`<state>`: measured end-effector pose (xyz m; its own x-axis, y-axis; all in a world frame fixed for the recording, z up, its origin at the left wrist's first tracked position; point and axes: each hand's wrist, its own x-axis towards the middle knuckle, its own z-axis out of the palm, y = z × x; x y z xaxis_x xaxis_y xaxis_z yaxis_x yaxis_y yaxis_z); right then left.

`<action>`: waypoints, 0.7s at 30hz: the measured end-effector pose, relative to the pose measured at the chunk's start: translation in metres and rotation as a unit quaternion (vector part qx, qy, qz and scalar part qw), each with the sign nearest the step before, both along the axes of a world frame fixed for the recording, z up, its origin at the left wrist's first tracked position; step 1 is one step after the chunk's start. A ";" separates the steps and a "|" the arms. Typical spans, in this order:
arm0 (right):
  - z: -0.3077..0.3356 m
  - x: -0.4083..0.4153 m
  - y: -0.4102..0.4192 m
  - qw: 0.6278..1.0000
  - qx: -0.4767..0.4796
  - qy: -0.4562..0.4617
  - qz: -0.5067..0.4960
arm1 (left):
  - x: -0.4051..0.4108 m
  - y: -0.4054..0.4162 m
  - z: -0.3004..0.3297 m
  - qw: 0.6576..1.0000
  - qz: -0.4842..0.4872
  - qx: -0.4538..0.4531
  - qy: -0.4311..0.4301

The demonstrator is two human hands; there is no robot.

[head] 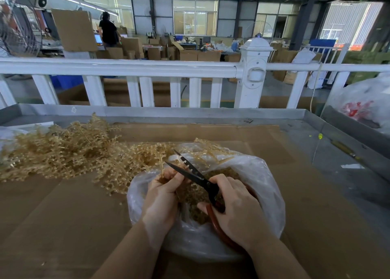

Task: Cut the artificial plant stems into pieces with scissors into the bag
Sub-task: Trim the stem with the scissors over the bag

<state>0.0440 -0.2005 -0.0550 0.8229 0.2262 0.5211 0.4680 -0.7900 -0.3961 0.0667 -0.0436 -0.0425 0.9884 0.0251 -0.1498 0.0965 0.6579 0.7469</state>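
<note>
Over the clear bag (261,186), the right hand (238,207) gripped the scissors (191,172), blades spread, while the left hand (162,194) pinched a stem (161,166). Cut pieces (196,198) part-filled the bag; a large uncut pile (63,150) waited on the bench (63,215) beyond.

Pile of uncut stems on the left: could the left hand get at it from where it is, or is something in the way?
Probably yes. The pile of uncut stems lies on open cardboard beside the bag, nothing between, but the left hand grips a stem.
</note>
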 end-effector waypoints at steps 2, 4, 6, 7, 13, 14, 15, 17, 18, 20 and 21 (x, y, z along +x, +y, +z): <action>0.000 0.000 0.000 1.000 0.000 0.000 0.001 | 0.001 0.000 -0.001 1.000 -0.006 -0.004 -0.001; 0.000 0.000 0.000 1.000 0.002 -0.003 0.000 | 0.003 0.001 -0.003 1.000 -0.015 -0.006 -0.006; 0.000 0.000 0.000 1.000 0.004 -0.005 0.002 | 0.003 0.003 -0.005 0.999 -0.032 -0.001 -0.007; -0.001 0.000 0.000 1.000 0.007 -0.007 0.002 | 0.003 0.003 -0.005 0.999 -0.041 0.002 -0.008; -0.002 -0.001 0.000 1.000 0.019 -0.017 0.012 | 0.002 0.003 -0.004 0.998 -0.059 0.029 -0.005; -0.002 -0.001 0.000 1.000 0.019 -0.017 0.014 | 0.003 0.004 -0.005 0.998 -0.063 0.032 -0.005; -0.002 0.000 0.000 1.000 0.018 -0.017 0.014 | 0.002 0.004 -0.004 0.997 -0.065 0.031 -0.003; -0.002 0.000 0.000 1.000 0.013 -0.019 0.014 | 0.002 0.004 -0.003 0.997 -0.066 0.030 0.003; -0.002 0.000 0.000 1.000 0.013 -0.020 0.014 | 0.002 0.004 -0.003 0.997 -0.065 0.032 0.003; -0.002 0.001 0.001 1.000 0.015 -0.022 0.014 | 0.001 0.004 -0.001 0.997 -0.073 0.037 -0.001; -0.002 0.001 0.001 1.000 0.015 -0.023 0.013 | 0.001 0.003 -0.001 0.996 -0.076 0.039 -0.002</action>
